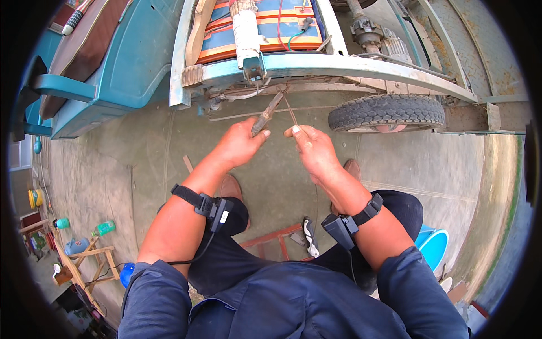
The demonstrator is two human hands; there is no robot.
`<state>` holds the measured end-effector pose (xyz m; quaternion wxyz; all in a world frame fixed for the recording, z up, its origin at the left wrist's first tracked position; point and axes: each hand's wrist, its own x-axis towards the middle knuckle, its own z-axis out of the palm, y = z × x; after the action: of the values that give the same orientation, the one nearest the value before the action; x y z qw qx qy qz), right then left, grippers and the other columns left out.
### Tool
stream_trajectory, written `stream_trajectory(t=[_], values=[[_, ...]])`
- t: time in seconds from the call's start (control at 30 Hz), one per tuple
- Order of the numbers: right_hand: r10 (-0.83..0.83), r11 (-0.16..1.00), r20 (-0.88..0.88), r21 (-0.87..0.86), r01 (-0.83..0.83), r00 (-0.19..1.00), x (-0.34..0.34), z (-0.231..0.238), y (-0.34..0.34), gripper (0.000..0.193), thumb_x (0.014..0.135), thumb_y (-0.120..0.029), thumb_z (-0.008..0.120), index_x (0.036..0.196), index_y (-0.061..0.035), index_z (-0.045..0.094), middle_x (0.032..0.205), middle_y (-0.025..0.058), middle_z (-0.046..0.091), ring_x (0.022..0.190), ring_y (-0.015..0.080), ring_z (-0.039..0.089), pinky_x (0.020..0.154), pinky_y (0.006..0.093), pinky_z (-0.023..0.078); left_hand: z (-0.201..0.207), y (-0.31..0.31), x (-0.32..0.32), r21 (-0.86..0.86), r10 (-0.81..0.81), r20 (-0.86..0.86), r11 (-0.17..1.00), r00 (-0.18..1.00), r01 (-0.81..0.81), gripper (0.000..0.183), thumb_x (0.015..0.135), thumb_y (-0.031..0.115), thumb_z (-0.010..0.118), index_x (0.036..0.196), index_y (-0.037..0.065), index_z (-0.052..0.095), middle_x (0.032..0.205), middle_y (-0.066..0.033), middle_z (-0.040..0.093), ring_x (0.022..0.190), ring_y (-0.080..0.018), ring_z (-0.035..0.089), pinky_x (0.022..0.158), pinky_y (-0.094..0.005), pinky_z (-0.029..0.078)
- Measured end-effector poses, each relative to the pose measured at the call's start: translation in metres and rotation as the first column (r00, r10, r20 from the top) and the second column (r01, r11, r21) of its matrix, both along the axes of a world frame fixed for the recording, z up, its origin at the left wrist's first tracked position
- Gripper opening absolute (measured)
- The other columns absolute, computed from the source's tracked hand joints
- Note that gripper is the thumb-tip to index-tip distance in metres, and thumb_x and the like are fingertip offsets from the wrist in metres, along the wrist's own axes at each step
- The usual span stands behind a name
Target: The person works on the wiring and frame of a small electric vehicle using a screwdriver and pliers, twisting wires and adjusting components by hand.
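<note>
My left hand is closed round a worn, brownish-grey metal tool that looks like pliers. Its narrow end points up and away, close to the underside of a teal metal frame beam. To its right, my right hand pinches a thin, copper-coloured wire between thumb and forefinger. The wire runs up from my fingertips to a spot under the beam, beside the tool's tip. Whether the tool's end grips the wire is too small to tell.
Behind the beam lie blue and orange batteries with red and green cables. A tyre is at right, a teal vehicle body at left. Near my feet are a red metal frame and a sandal; a blue basin stands right.
</note>
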<state>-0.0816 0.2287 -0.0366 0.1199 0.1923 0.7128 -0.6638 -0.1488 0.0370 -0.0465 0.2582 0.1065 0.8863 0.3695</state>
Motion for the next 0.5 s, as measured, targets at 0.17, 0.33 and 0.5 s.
stream_trajectory(t=[0.17, 0.33, 0.5], values=[[0.059, 0.994, -0.007, 0.097, -0.058, 0.998, -0.001, 0.006, 0.004, 0.029, 0.1, -0.025, 0.053, 0.098, -0.0023, 0.07, 0.072, 0.0001, 0.053, 0.067, 0.0103, 0.045, 0.062, 0.0286, 0.04, 0.015, -0.011, -0.001, -0.16, -0.066, -0.137, 0.986, 0.988, 0.043, 0.042, 0.092, 0.036, 0.06, 0.113, 0.0, 0.06, 0.088, -0.0249, 0.067, 0.088, -0.0423, 0.064, 0.076, -0.0487, 0.048], [0.036, 0.998, -0.047, 0.047, -0.034, 0.998, 0.001, -0.003, 0.001, 0.031, 0.1, -0.029, 0.053, 0.101, -0.0032, 0.07, 0.065, -0.005, 0.043, 0.059, 0.0065, 0.037, 0.052, 0.0256, 0.033, 0.008, -0.012, -0.002, -0.068, -0.022, 0.011, 0.997, 1.0, 0.022, 0.037, 0.093, 0.032, 0.061, 0.11, 0.0, 0.06, 0.083, -0.0179, 0.067, 0.073, -0.0312, 0.064, 0.069, -0.0436, 0.05], [0.047, 0.998, -0.071, 0.047, -0.044, 0.996, 0.001, -0.008, 0.001, 0.03, 0.1, -0.029, 0.054, 0.101, -0.0032, 0.069, 0.064, -0.0067, 0.04, 0.057, 0.005, 0.034, 0.05, 0.024, 0.03, 0.008, -0.007, -0.002, -0.089, -0.043, -0.074, 0.995, 0.996, 0.036, 0.036, 0.092, 0.032, 0.061, 0.109, 0.0, 0.06, 0.085, -0.0191, 0.068, 0.076, -0.0332, 0.066, 0.07, -0.0437, 0.05]])
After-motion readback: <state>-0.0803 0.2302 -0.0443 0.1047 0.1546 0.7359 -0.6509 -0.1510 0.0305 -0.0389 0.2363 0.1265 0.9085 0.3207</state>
